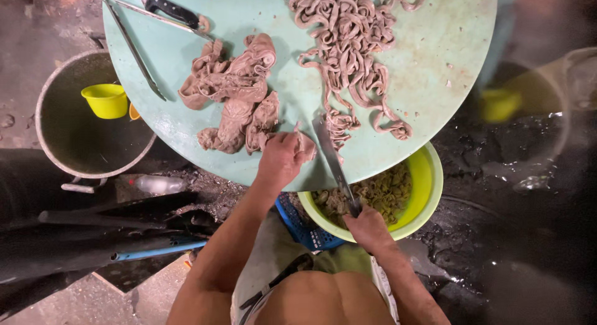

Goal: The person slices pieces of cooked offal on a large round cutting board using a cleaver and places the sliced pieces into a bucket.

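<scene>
Pale green board (435,64), brown-pink offal (236,82) (curly strips (348,45) too), lime-yellow basin (429,182).

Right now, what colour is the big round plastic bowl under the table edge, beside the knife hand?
The round plastic bowl is yellow-green, clearest in the head view.

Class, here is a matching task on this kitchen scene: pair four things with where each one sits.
Things:
1. small yellow cup
2. long knife
3. tongs
4. green bowl

Places:
A. in the right hand
B. inside the grey metal pot
C. under the round board's near edge
D. on the board's left side

Pairs: 1-B, 2-A, 3-D, 4-C
</scene>
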